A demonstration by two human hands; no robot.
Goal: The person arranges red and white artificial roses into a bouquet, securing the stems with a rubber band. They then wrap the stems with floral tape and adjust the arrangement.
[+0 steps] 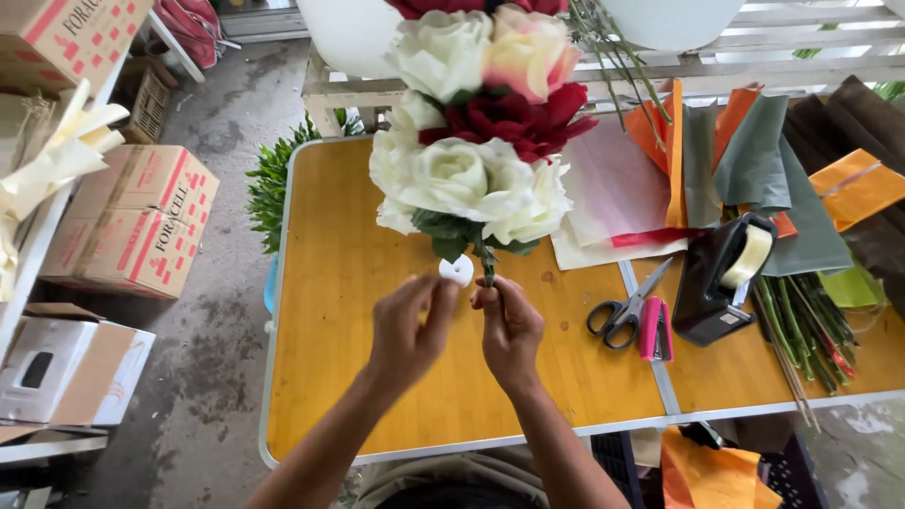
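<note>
At nine o'clock of the scene, on the floor beside my table, sits a stack of brown cardboard boxes with red print (137, 221), with a white box (66, 372) below it at about eight o'clock. The yellow wooden table with a pale metal rim (349, 377) fills the middle.

My left hand (407, 330) is pinched shut on a small white roll of tape (457, 270), held just at one o'clock of its fingertips. Right beside it, at three o'clock, my right hand (509, 330) is clenched around the thin green stems (487, 264) of a bunch of cream, pink and dark red artificial roses (481, 141). The bunch stands upright above both hands, at twelve o'clock, well over the table's far half; the roll is touching or almost touching the stems, I cannot tell which.

Going on to three o'clock of my right hand, black-handled scissors (625, 309) lie on the table, with a pink stapler (654, 330) just beside them. Next comes a black tape dispenser with a pale roll (721, 278). At two o'clock lie loose sheets of pink, orange and grey-green wrapping paper (698, 170), and at four o'clock of the dispenser a bundle of cut green stems (801, 325).
</note>
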